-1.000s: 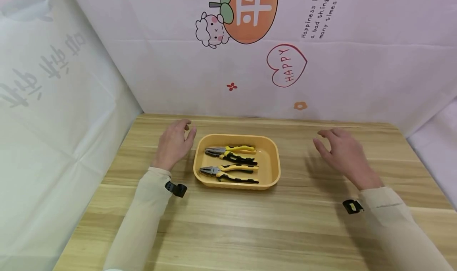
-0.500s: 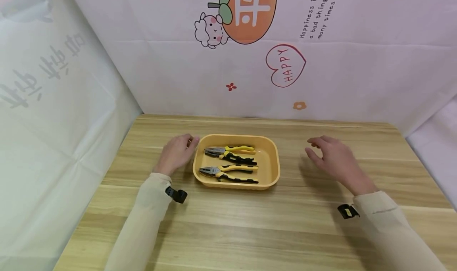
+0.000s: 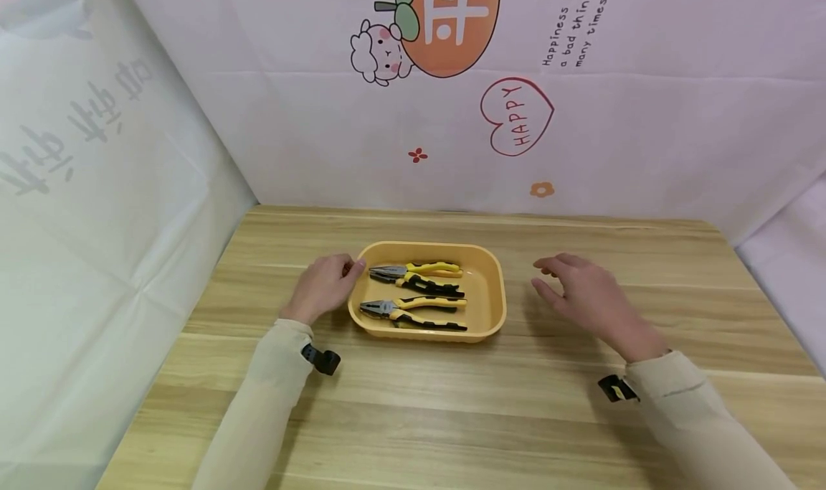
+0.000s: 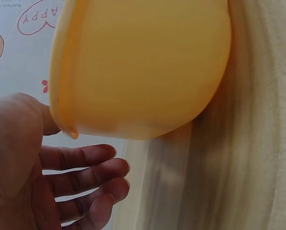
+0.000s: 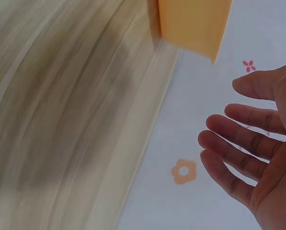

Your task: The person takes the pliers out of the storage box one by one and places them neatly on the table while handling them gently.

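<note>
A yellow-orange plastic tray (image 3: 484,293) sits on the table, holding two pairs of pliers with yellow and black handles, the upper pliers (image 3: 429,269) and the lower pliers (image 3: 419,314). My left hand (image 3: 323,285) is at the tray's far left corner, its thumb reaching the rim. In the left wrist view the loosely bent fingers (image 4: 85,178) are just outside the tray wall (image 4: 147,72), not clasped on it. To the right of the tray, my right hand (image 3: 584,296) hovers apart from it, fingers relaxed and holding nothing; the right wrist view shows a gap to the tray corner (image 5: 193,24).
The wooden table (image 3: 413,411) ends at a white printed backdrop (image 3: 310,138) behind the tray. A white sheet (image 3: 116,260) hangs along the left side. Black wrist straps with devices (image 3: 323,361) are on both sleeves.
My left hand has moved right and nearer to me, up to the tray's rim. The right hand has moved left towards the tray. Tray and pliers have stayed in place.
</note>
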Motion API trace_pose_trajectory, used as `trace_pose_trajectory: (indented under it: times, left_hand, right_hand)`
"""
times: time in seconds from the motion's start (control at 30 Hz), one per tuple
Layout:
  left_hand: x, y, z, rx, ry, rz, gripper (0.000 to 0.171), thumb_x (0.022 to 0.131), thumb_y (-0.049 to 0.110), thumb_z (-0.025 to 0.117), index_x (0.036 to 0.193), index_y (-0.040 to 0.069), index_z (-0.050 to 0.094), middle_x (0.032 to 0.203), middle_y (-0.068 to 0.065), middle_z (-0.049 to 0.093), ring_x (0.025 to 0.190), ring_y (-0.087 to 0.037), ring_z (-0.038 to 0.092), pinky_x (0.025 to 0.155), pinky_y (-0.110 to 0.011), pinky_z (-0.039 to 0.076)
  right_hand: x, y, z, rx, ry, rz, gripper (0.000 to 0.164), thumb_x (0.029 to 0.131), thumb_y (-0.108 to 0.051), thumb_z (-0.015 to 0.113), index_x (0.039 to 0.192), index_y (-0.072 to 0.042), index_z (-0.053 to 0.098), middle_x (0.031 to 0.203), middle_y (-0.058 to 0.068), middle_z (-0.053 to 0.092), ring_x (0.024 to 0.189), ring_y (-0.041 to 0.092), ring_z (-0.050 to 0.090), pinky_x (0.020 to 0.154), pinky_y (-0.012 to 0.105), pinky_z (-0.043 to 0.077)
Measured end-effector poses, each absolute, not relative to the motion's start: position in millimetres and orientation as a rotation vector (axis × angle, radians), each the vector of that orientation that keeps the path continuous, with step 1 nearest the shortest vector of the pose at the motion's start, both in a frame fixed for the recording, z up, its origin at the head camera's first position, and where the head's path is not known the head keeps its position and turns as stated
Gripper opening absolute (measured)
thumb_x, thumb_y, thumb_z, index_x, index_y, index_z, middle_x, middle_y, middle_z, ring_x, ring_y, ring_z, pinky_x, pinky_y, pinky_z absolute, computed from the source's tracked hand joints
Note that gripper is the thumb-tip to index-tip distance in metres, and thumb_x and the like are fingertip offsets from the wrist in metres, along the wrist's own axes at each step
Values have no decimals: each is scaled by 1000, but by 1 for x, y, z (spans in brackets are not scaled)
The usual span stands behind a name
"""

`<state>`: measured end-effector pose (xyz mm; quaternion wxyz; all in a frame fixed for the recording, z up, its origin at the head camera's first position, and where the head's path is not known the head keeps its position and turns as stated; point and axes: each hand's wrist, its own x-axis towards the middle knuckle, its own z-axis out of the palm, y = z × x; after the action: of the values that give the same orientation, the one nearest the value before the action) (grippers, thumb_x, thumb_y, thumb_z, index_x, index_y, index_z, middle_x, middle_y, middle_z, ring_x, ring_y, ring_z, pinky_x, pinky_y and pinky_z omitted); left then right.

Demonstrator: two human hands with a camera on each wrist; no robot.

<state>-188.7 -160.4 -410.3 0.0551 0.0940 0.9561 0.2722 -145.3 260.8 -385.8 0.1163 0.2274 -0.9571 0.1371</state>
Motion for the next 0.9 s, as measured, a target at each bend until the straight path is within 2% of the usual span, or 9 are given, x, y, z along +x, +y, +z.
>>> trace_pose_trajectory:
  times: [0.2,0.47,0.9]
  left_hand:
    - [-187,-159,-413,310,2900,811,43,108,42,44,86,10,63,66,-4,55,57,-19,51,54,-33,40]
    - [-185,-157,-417,324,2884,817,42,110,39,41,88,10,61,67,-5,54,57,-19,51,54,-34,40]
    - [-184,-157,-420,334,2895,808,41,110,38,39,90,10,60,67,-4,53,56,-19,50,54,-34,40]
  right_hand:
    - [-142,248,-382,709,-2841,394,30,96,-22,69,118,-1,69,103,15,71,91,33,69,72,53,55]
    - [-142,229,-381,775,-2852,393,31,95,-21,71,119,-1,69,105,15,71,94,32,68,77,52,55]
    - [-144,206,-384,888,-2786,415,29,93,-19,74,115,-1,71,101,11,72,84,25,69,70,45,57]
